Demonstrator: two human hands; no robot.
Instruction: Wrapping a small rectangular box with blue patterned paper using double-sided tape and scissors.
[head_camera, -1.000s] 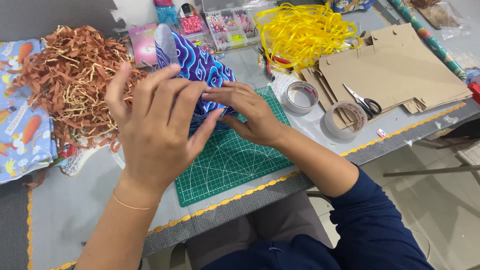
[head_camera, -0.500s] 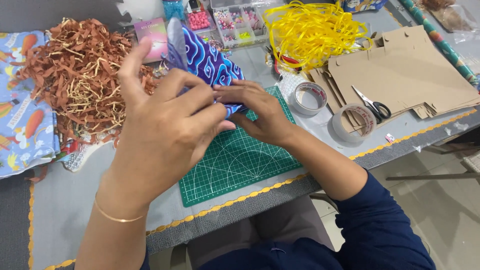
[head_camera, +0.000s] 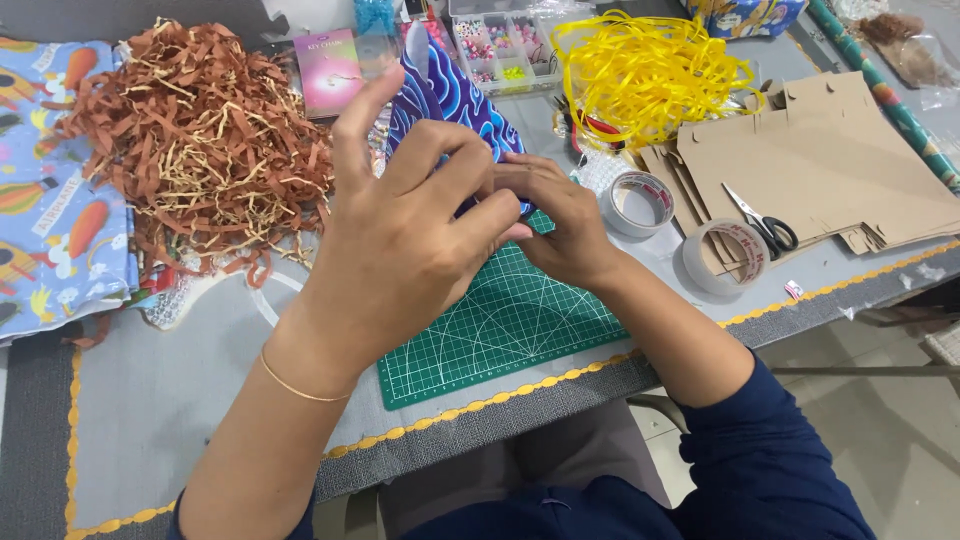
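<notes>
Both my hands hold a folded piece of blue and purple paper with a white cloud pattern (head_camera: 455, 100), raised above the green cutting mat (head_camera: 510, 315). My left hand (head_camera: 400, 235) covers most of the paper's near side, fingers curled over its lower edge. My right hand (head_camera: 560, 215) pinches the same edge from the right, fingertips touching those of the left. The paper's upper point sticks up behind the hands; its lower part is hidden by them.
A heap of brown and tan shredded paper (head_camera: 200, 140) lies at the left, printed wrapping paper (head_camera: 50, 220) beyond it. Yellow ribbon (head_camera: 645, 70), a bead box (head_camera: 495, 40), two tape rolls (head_camera: 640, 205) (head_camera: 725, 255), scissors (head_camera: 760, 220) and cardboard sheets (head_camera: 840, 170) sit at the right.
My left hand has closed its fingers onto the paper and both hands have shifted right and up in view with it. The view itself has drifted, moving table items rightward.
</notes>
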